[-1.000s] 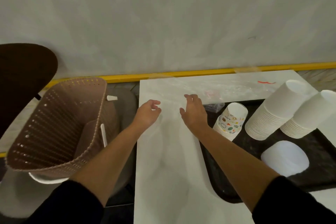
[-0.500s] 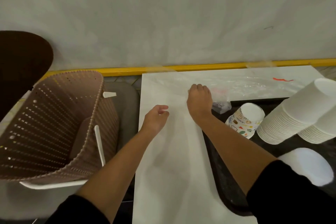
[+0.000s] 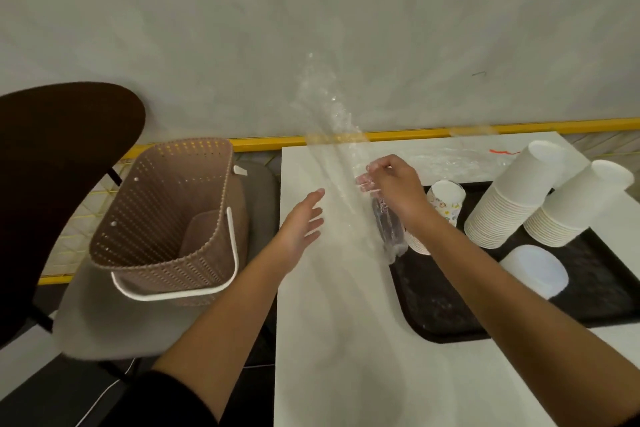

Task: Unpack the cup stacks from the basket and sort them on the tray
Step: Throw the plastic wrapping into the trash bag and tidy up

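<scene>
Now, right hand (image 3: 398, 194) pinching raised clear plastic sleeve (image 3: 334, 128), left hand (image 3: 298, 225) spread, holding nothing

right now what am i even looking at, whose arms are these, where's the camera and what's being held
There is no machine here. A person is working with bare hands, and the single picture comes from a camera worn on their head, looking down.

The right hand pinches a long clear plastic wrapper in its fingers, raised above the white table. The left hand is open beside it and holds nothing.

On the black tray lie two leaning stacks of plain white paper cups, a stack of patterned paper cups and a white rounded piece. The brown perforated basket stands left of the table.
</scene>
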Motion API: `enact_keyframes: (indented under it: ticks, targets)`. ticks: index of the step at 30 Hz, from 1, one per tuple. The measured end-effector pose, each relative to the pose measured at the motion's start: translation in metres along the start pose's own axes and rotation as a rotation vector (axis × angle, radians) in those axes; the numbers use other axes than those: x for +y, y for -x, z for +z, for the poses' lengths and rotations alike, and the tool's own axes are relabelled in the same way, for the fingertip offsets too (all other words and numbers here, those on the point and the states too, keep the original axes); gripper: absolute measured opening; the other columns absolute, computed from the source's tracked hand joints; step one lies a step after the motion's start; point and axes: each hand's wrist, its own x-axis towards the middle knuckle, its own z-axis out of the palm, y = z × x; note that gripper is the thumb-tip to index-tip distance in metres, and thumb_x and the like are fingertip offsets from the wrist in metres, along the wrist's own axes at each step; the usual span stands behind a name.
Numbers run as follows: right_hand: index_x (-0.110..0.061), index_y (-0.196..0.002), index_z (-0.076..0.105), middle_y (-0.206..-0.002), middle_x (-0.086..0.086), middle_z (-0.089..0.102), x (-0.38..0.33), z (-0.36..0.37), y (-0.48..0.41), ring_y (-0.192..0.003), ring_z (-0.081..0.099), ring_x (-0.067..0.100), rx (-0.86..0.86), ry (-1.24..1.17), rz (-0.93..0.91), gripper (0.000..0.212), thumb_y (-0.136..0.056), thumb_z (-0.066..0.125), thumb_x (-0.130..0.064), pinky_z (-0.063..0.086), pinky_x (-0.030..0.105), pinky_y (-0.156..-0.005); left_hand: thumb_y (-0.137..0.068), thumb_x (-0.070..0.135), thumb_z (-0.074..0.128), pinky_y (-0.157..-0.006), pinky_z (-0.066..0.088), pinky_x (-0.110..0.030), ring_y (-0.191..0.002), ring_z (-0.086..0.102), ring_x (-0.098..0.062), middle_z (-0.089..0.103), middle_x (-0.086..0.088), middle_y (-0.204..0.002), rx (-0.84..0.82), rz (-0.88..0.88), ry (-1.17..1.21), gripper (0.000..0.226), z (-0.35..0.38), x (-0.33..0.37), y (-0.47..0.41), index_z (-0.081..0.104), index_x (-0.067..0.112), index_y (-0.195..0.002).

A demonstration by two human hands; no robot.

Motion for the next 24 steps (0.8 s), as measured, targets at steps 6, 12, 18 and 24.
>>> enact_keyframes:
  ticks: [6,12,18,24]
  targets:
    - [-0.007,-0.093,0.055,-0.081,0.009,0.067,0.009,-0.025,0.058,-0.063,0.065,0.017,-0.298,-0.436,0.289,0.013,-0.096,0.042,-0.011,0.056,0.026,-0.063,-0.089,0.036,0.053,-0.083,0.052,-0.030,-0.100,0.064,-0.018,0.062,-0.003,-0.118,-0.241,-0.057,0.339,0.039,-0.013,-0.013,0.034,0.049,0.019,-0.124]
    - [-0.013,-0.106,0.054,-0.088,0.014,0.068,0.046,-0.028,0.094,-0.064,0.064,0.021,-0.333,-0.364,0.379,0.023,-0.089,0.056,-0.029,0.055,0.032,-0.058,-0.089,0.018,0.060,-0.053,0.050,-0.019,-0.061,0.064,-0.006,0.066,0.002,-0.089,-0.206,0.022,-0.056,0.014,-0.024,-0.038,0.064,0.062,0.022,-0.102]
    - [-0.014,-0.112,0.057,-0.076,0.013,0.067,0.063,-0.018,0.118,-0.047,0.059,0.017,-0.292,-0.393,0.278,0.024,-0.091,0.052,-0.004,0.048,0.024,-0.041,-0.091,0.016,0.055,-0.048,0.051,-0.021,-0.054,0.065,-0.010,0.068,-0.002,-0.077,-0.209,-0.036,-0.052,0.013,-0.044,-0.058,0.087,0.064,0.021,-0.099]
    - [-0.016,-0.104,0.064,-0.079,0.014,0.065,0.065,-0.020,0.121,-0.050,0.062,0.019,-0.385,-0.379,0.203,0.026,-0.092,0.047,-0.001,0.052,0.025,-0.046,-0.087,0.019,0.057,-0.051,0.057,-0.025,-0.059,0.070,-0.017,0.073,-0.014,-0.079,-0.217,-0.237,0.191,0.037,-0.064,-0.060,0.096,0.054,0.006,-0.121]
